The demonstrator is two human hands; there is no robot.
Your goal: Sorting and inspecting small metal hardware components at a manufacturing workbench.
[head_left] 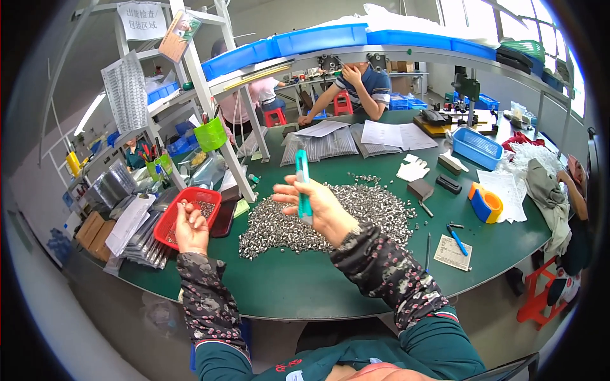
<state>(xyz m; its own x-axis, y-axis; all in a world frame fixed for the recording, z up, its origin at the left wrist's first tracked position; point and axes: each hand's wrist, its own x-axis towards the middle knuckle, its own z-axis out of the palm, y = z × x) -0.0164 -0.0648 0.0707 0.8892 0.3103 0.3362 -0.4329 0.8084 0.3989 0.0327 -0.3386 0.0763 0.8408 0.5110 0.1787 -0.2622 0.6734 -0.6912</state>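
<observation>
My right hand [324, 209] is raised over a wide pile of small shiny metal parts [375, 213] on the green table. A teal box cutter [302, 168] stands nearly upright in it, held by the thumb, while the fingers reach out to the left. My left hand [190, 232] is at the near side of a red plastic basket [212, 213], which holds some small metal pieces. Its fingers are curled together, and whatever they may hold cannot be made out.
A dark phone-like slab [223, 219] lies beside the basket. To the right are a white glove [413, 168], an orange-and-blue tape dispenser [487, 203], a blue pen [457, 240] and a blue tray [476, 148]. Bagged parts lie left. A person [365, 89] sits opposite, below a shelf.
</observation>
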